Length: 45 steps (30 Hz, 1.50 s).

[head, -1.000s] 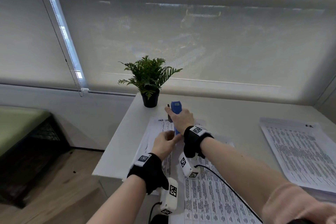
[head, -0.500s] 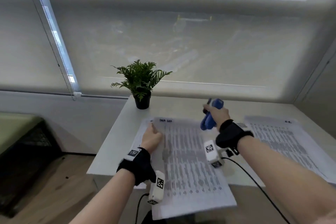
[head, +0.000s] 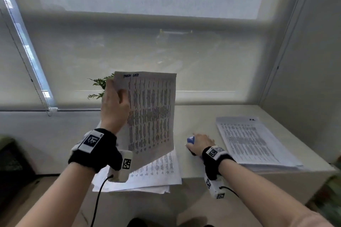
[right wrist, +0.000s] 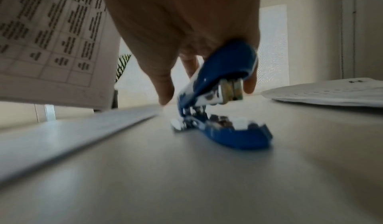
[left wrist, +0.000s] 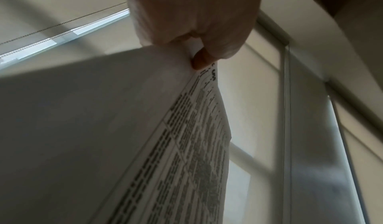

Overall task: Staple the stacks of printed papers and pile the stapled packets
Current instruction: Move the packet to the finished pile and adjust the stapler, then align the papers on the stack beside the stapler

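Note:
My left hand (head: 113, 105) pinches the top left corner of a printed packet (head: 151, 112) and holds it upright in the air above the table; the left wrist view shows thumb and fingers (left wrist: 202, 59) clamped on that corner of the packet (left wrist: 186, 145). Below it lies a loose stack of printed papers (head: 156, 171) at the table's front edge. My right hand (head: 200, 143) holds the blue stapler (head: 191, 140) on the table between the two paper stacks. In the right wrist view the stapler (right wrist: 219, 96) has its base on the tabletop and its top arm raised under my fingers.
A second stack of printed papers (head: 252, 142) lies at the right of the white table (head: 193, 116). A potted fern (head: 99, 86) stands at the back left, mostly hidden by the lifted packet. Window blinds run behind; a wall closes the right side.
My left hand has lifted the packet off the stack and raised it upright. My right hand has brought the stapler down from the air onto the table.

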Each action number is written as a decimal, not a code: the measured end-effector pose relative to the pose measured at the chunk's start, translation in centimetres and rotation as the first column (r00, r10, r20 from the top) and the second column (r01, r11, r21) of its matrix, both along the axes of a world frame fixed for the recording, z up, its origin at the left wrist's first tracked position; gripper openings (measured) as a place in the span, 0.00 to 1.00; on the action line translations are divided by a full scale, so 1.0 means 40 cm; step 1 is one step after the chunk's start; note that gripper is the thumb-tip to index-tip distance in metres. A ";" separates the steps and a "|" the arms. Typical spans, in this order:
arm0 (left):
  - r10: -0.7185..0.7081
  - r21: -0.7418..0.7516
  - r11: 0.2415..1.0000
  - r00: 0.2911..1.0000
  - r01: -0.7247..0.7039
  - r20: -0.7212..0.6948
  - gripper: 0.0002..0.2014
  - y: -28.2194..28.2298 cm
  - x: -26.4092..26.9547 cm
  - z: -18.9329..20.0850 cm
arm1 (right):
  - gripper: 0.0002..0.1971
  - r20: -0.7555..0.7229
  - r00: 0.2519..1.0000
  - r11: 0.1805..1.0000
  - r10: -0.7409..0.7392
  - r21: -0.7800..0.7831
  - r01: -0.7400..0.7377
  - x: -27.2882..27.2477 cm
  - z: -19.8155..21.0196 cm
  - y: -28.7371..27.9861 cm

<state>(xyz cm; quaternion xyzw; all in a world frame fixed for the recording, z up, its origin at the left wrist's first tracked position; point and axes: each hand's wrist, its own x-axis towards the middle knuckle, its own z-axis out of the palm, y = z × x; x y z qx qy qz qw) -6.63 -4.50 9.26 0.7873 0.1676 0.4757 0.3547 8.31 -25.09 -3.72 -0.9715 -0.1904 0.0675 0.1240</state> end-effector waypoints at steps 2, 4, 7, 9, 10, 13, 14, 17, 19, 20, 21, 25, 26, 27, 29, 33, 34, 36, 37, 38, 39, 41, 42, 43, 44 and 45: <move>0.004 -0.098 0.995 1.000 -0.001 0.028 0.10 -0.010 0.004 0.018 | 0.23 -0.039 0.998 0.947 -0.059 0.313 0.068 -0.013 0.049 -0.012; -0.013 -0.245 0.969 0.999 0.024 0.046 0.11 -0.008 0.030 0.021 | 0.28 -0.249 0.968 0.668 0.015 0.723 0.176 -0.031 0.109 -0.044; -0.099 -0.457 0.882 0.993 0.114 0.057 0.09 -0.005 0.093 -0.005 | 0.21 -0.428 0.846 0.455 0.319 0.852 0.259 -0.071 0.166 -0.113; -0.198 -0.537 0.823 0.979 0.187 0.038 0.09 -0.033 0.131 -0.027 | 0.15 -0.465 0.816 0.458 0.344 0.842 0.287 -0.085 0.164 -0.159; -0.258 -0.569 0.790 0.966 0.228 0.029 0.09 -0.054 0.148 -0.039 | 0.16 -0.469 0.832 0.462 0.296 0.833 0.305 -0.082 0.154 -0.185; -0.473 -0.673 0.670 0.879 0.315 -0.059 0.14 -0.118 0.179 -0.083 | 0.14 -0.504 0.850 0.298 0.155 0.844 0.446 -0.052 0.128 -0.283; -0.501 -0.661 0.684 0.857 0.308 -0.120 0.16 -0.132 0.186 -0.105 | 0.12 -0.520 0.849 0.239 0.095 0.840 0.487 -0.033 0.123 -0.325; -0.403 -0.384 0.890 0.819 0.246 -0.408 0.15 -0.127 0.179 -0.192 | 0.12 -0.552 0.804 0.190 -0.221 0.784 0.591 0.071 0.087 -0.453; -0.232 -0.154 0.973 0.726 0.173 -0.648 0.10 -0.081 0.154 -0.263 | 0.17 -0.485 0.751 0.315 -0.448 0.700 0.640 0.143 0.053 -0.524; -0.123 -0.060 0.991 0.644 0.120 -0.755 0.10 -0.053 0.139 -0.295 | 0.18 -0.429 0.739 0.393 -0.520 0.648 0.652 0.171 0.041 -0.551; -0.013 0.018 0.999 0.548 0.051 -0.836 0.14 -0.024 0.122 -0.324 | 0.18 -0.389 0.733 0.457 -0.558 0.594 0.663 0.194 0.031 -0.570; 0.161 0.103 0.972 0.278 -0.211 -0.947 0.36 0.058 0.054 -0.380 | 0.22 -0.296 0.713 0.631 -0.636 0.332 0.701 0.219 0.019 -0.587; 0.154 0.098 0.970 0.248 -0.221 -0.957 0.42 0.074 0.045 -0.392 | 0.25 -0.272 0.707 0.645 -0.653 0.289 0.707 0.214 0.024 -0.578; 0.152 0.105 0.971 0.221 -0.214 -0.963 0.48 0.083 0.039 -0.399 | 0.29 -0.221 0.702 0.658 -0.677 0.245 0.712 0.203 0.032 -0.562; 0.166 0.129 0.973 0.191 -0.192 -0.967 0.51 0.099 0.040 -0.410 | 0.32 -0.025 0.729 0.719 -0.684 0.143 0.680 0.178 0.053 -0.513; 0.136 0.094 0.974 0.198 -0.207 -0.971 0.49 0.084 0.045 -0.384 | 0.22 0.185 0.910 0.926 -0.370 0.148 0.346 0.121 0.075 -0.344; 0.122 0.075 0.974 0.214 -0.214 -0.969 0.49 0.080 0.046 -0.378 | 0.21 0.160 0.949 0.951 -0.272 0.192 0.240 0.104 0.068 -0.294; 0.099 0.041 0.970 0.235 -0.239 -0.967 0.50 0.076 0.045 -0.367 | 0.22 0.040 0.996 0.960 -0.085 0.270 0.071 0.068 0.042 -0.198; 0.088 0.030 0.970 0.229 -0.242 -0.970 0.51 0.074 0.041 -0.362 | 0.25 -0.036 0.999 0.961 -0.015 0.275 0.024 0.051 0.025 -0.156; 0.079 0.024 0.971 0.226 -0.236 -0.971 0.52 0.068 0.037 -0.356 | 0.27 -0.101 0.995 0.971 0.023 0.237 0.001 0.038 0.007 -0.121; 0.072 0.018 0.973 0.230 -0.230 -0.970 0.52 0.061 0.031 -0.352 | 0.29 -0.139 0.990 0.986 0.034 0.168 -0.011 0.030 -0.011 -0.094; 0.035 -0.014 0.982 0.257 -0.187 -0.966 0.50 0.049 0.027 -0.356 | 0.26 -0.121 0.992 0.999 0.027 0.027 -0.024 0.023 -0.037 -0.057; 0.009 -0.032 0.988 0.263 -0.150 -0.965 0.48 0.041 0.024 -0.360 | 0.24 -0.086 0.996 0.999 0.015 -0.036 -0.018 0.019 -0.043 -0.046; -0.015 -0.046 0.992 0.259 -0.115 -0.966 0.48 0.030 0.023 -0.368 | 0.22 -0.055 0.999 0.996 -0.004 -0.088 -0.001 0.018 -0.046 -0.037; -0.028 -0.046 0.997 0.249 -0.067 -0.968 0.47 0.022 0.023 -0.376 | 0.22 -0.044 0.999 0.992 -0.026 -0.127 0.020 0.021 -0.047 -0.030; -0.035 -0.039 0.999 0.227 -0.011 -0.973 0.46 0.012 0.023 -0.380 | 0.22 -0.050 0.998 0.989 -0.041 -0.144 0.033 0.028 -0.049 -0.027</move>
